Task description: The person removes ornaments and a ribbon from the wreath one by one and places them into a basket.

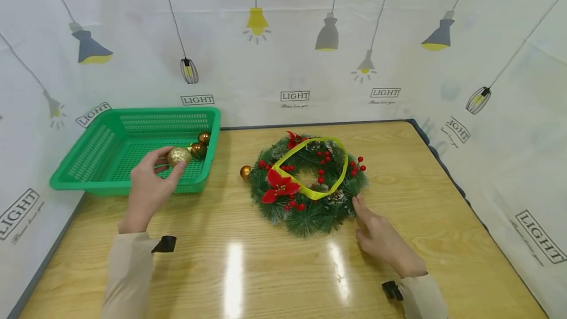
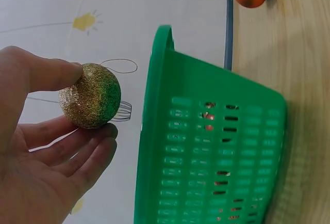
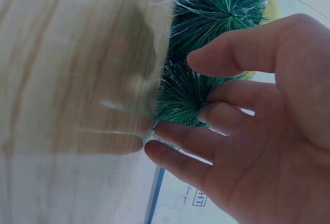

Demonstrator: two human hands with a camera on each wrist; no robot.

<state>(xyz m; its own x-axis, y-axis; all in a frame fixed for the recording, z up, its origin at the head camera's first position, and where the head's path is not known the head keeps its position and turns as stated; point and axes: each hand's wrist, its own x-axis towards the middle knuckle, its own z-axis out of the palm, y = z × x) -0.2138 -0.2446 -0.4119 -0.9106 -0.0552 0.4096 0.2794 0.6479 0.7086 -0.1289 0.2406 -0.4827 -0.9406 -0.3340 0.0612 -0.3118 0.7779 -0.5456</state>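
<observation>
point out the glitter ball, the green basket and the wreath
glitter ball (image 2: 91, 95), left wrist view, middle of its sparkly face
green basket (image 1: 71, 179), head view, near rim
wreath (image 1: 310, 218), head view, lower green needles

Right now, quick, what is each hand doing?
Left hand: pinching a gold glitter ball.
Right hand: open, fingers touching the wreath.

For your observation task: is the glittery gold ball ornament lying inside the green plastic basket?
No, the left hand pinches the glittery gold ball ornament.
</observation>
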